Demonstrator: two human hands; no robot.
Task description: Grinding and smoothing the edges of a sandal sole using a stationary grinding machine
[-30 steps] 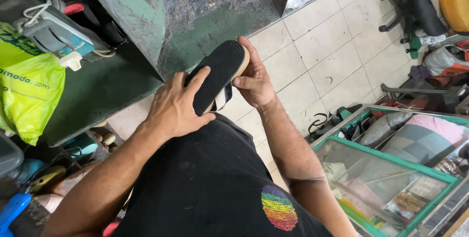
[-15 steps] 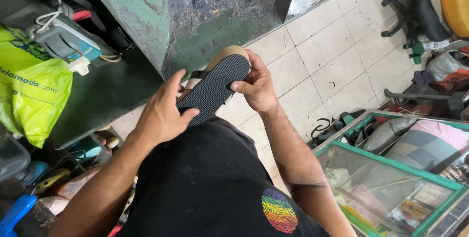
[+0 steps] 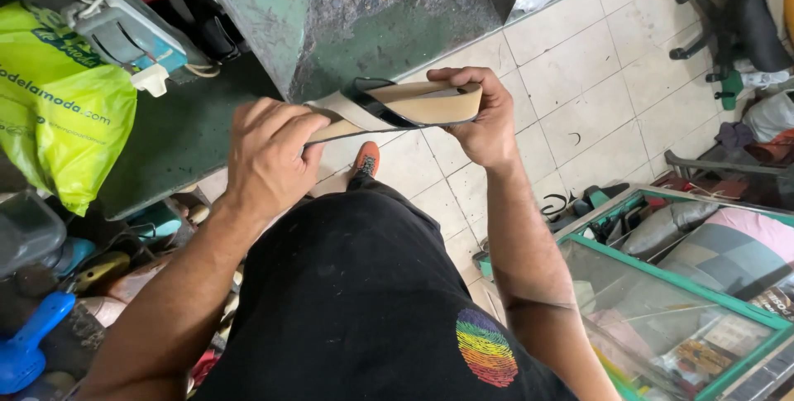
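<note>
I hold a flat sandal [image 3: 397, 107] with a beige insole and a dark strap, level in front of me above the tiled floor. My left hand [image 3: 269, 153] grips its near end, fingers curled over the edge. My right hand [image 3: 484, 120] clasps the far end, thumb on top. The insole faces up; the dark sole is turned away and hidden. Below the sandal shows the orange toe of my shoe [image 3: 365, 159].
A green metal bench [image 3: 248, 4] stands ahead. On the left are a yellow-green plastic bag [image 3: 58, 103], a blue-grey device [image 3: 124, 33] and cluttered tools. A green-framed glass case [image 3: 686, 310] is at the right, an office chair [image 3: 736, 21] beyond it.
The sandal has been turned over: its dark ribbed sole faced me before, and now the beige insole and strap face up. Both hands shifted along its ends.
</note>
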